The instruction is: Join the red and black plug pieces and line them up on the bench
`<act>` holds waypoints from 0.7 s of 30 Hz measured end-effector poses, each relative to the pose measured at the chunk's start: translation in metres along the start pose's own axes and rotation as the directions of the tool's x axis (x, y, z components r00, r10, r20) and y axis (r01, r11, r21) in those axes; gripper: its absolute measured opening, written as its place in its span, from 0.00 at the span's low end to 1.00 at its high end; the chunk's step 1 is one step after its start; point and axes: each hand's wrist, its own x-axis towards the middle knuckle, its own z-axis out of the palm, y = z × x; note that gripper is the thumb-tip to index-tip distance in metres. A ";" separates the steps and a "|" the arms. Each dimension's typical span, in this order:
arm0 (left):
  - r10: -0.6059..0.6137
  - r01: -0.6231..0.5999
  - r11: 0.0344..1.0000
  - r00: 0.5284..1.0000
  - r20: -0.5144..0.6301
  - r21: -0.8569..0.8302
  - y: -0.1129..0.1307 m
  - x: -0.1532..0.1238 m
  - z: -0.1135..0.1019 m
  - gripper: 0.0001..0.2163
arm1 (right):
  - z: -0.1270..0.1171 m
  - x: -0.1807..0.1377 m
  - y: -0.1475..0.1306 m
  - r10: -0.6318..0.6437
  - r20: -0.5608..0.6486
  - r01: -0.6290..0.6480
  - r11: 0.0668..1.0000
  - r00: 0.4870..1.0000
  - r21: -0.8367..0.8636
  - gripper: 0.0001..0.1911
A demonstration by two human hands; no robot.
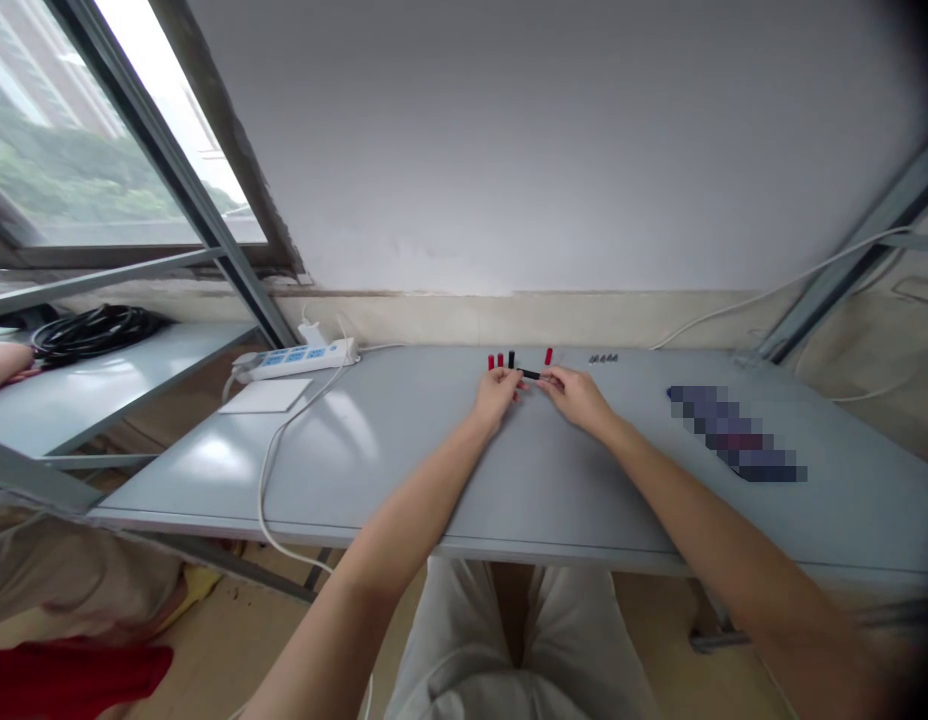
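My left hand (499, 394) and my right hand (576, 396) meet over the far middle of the grey table. A short, slim black rod (529, 374) spans the gap between them, with the fingers of each hand pinched on one end. Its exact kind is too small to make out. Just behind my left hand stand two small red cylinders (495, 361) and a black cylinder (511, 359). Another red cylinder (549, 355) is behind my right hand. Farther right, several small dark pieces (603, 358) lie in a row.
A white power strip (303, 359) and a flat white slab (266, 396) occupy the table's left side, with a white cable (266, 470) hanging over the front edge. At right lies a blurred dark item (734, 435). Coiled black cable (96, 332) and another person's arm (5, 365) are at far left.
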 end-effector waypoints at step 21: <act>-0.085 0.084 0.969 0.996 0.006 -0.234 -0.007 0.007 0.000 0.09 | 0.000 -0.003 -0.005 -0.091 -0.072 0.081 0.987 0.993 -0.139 0.15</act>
